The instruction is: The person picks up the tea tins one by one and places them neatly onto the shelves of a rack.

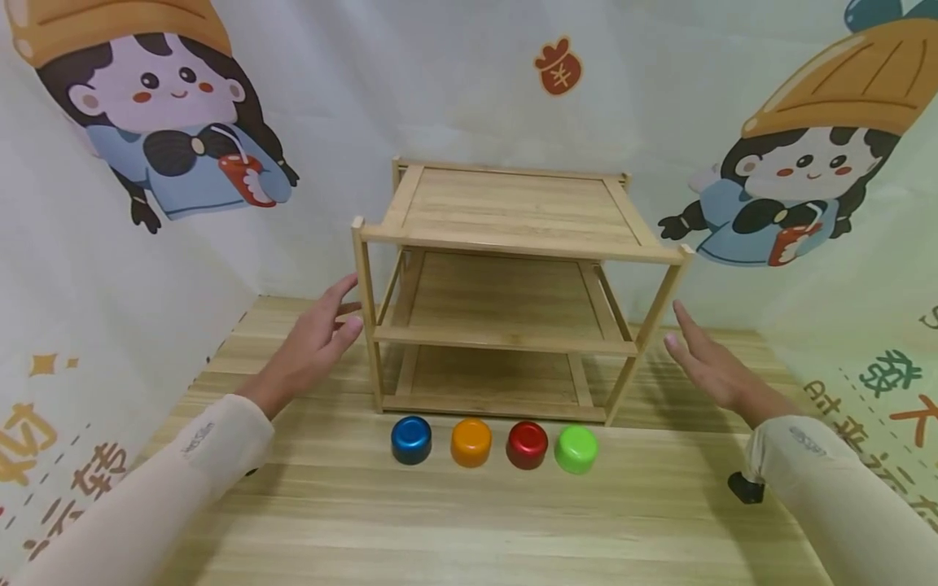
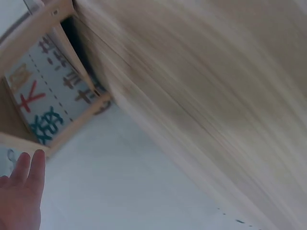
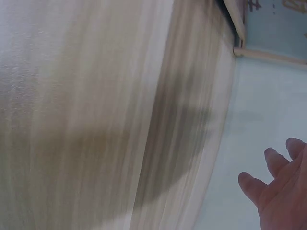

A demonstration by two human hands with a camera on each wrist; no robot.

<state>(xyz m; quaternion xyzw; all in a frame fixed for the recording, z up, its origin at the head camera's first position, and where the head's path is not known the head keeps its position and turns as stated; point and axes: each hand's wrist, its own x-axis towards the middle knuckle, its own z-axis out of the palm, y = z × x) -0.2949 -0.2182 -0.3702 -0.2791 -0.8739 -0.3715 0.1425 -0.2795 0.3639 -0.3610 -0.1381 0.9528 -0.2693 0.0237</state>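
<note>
A wooden shelf rack [image 1: 516,207] with three tiers stands on the wood-grain surface, its front facing me. My left hand [image 1: 311,346] is beside its left front post, fingers extended, fingertips right at the post. On the other side, my right hand [image 1: 721,370] is held close to the right front post with fingers spread and nothing in it. In front of the rack, small shiny round cup-like pieces stand in a row: blue [image 1: 411,440], orange [image 1: 471,443], red [image 1: 527,445] and green [image 1: 576,449].
A pale cloth backdrop [image 1: 454,89] with cartoon figures and characters hangs behind and along both sides. The wood-grain surface [image 1: 469,529] extends from the row of pieces toward me. A small black object [image 1: 746,488] shows under the right sleeve.
</note>
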